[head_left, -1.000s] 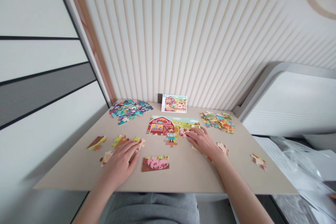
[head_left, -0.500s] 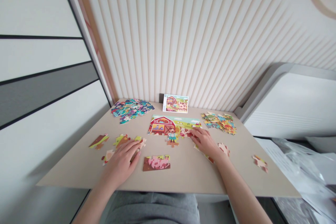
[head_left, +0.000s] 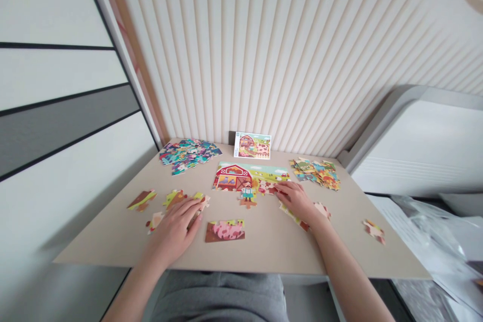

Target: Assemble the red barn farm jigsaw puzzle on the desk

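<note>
My right hand [head_left: 296,198] is at the lower right edge of a partly joined farm puzzle [head_left: 234,178], its fingers together on a cow-patterned puzzle piece there; the fingertips partly hide that piece. My left hand [head_left: 177,229] lies flat on the table, fingers stretched over loose pieces, one a pale piece [head_left: 205,203] by its fingertips. Between the hands is a joined pig section [head_left: 225,231]. A farmer section [head_left: 247,194] juts from the puzzle's lower edge. Beneath my right wrist lie a green and brown strip [head_left: 294,215] and a pale spotted piece [head_left: 322,210].
A picture card [head_left: 252,145] leans on the ribbed wall behind the puzzle. Piles of blue-purple pieces [head_left: 188,153] and yellow-orange pieces [head_left: 317,172] lie at the back corners. Loose pieces lie at left [head_left: 142,200] and far right [head_left: 374,231] on the beige table [head_left: 264,256].
The camera view has shifted slightly. My right fingers stay at the puzzle's edge with little movement, and my left hand rests in the same place.
</note>
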